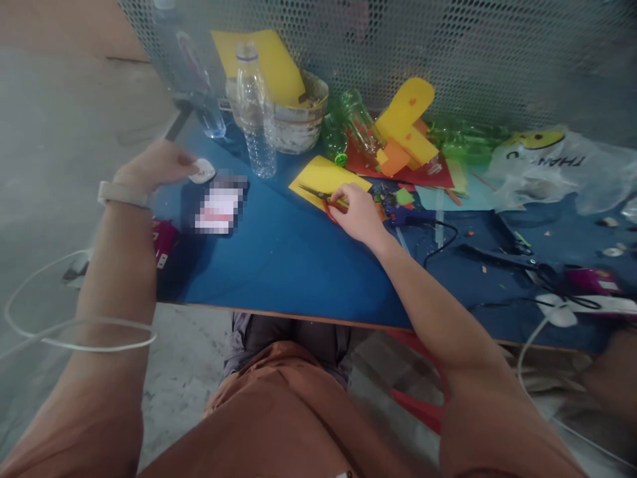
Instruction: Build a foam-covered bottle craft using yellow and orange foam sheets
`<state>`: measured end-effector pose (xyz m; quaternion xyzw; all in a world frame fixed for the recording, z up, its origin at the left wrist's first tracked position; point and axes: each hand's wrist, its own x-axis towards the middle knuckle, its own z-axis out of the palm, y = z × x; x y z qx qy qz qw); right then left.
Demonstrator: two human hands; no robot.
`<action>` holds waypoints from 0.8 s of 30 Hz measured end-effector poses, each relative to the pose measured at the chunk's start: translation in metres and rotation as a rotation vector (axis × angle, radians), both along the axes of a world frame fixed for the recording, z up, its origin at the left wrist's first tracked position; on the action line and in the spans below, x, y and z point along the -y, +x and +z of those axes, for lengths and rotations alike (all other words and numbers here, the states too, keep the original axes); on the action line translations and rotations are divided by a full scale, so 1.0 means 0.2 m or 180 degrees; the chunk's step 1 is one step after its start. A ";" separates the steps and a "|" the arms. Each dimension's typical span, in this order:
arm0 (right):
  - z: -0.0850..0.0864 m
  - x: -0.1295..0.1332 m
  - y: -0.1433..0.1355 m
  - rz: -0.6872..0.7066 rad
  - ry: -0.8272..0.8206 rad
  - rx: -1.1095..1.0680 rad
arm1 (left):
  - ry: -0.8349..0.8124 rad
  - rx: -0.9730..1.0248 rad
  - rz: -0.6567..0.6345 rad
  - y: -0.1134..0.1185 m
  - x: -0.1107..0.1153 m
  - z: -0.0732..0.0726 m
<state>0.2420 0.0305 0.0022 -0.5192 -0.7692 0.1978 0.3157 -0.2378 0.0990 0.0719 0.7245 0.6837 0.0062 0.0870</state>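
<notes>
Pinched between thumb and fingers, one small white rounded object (202, 171) is held by the left hand (155, 166) above the left part of the blue table (283, 265). Right hand (359, 212) fingers are closed narrowly at the red handles of one pair of scissors (314, 192), near the middle of the table; the blades point left and slightly far. One yellow sheet (321, 171) lies beneath them. One phone-like slab (219, 209), its face pixelated, lies just near of the white object.

Two clear bottles stand at the far left: one upright (259, 126), and one taller bottle (209, 113) left of it. One whitish pot (296, 129) is right of them, with one large yellow sheet (266, 63) at its far side. Green bottles (355, 116) lie farther right; their overlap makes the exact count unclear. One yellow cut-out (413, 129) leans among them, over red paper (432, 174). One white plastic bag (542, 176) is at the far right. Two magenta items lie well apart, one at the left (164, 238), one at the near right (594, 280), beside one white power strip (610, 304).
</notes>
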 end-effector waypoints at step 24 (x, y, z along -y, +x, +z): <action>0.01 0.01 0.00 -0.0018 -0.0029 0.0045 | 0.0246 0.0010 0.0110 0.07 0.06 0.05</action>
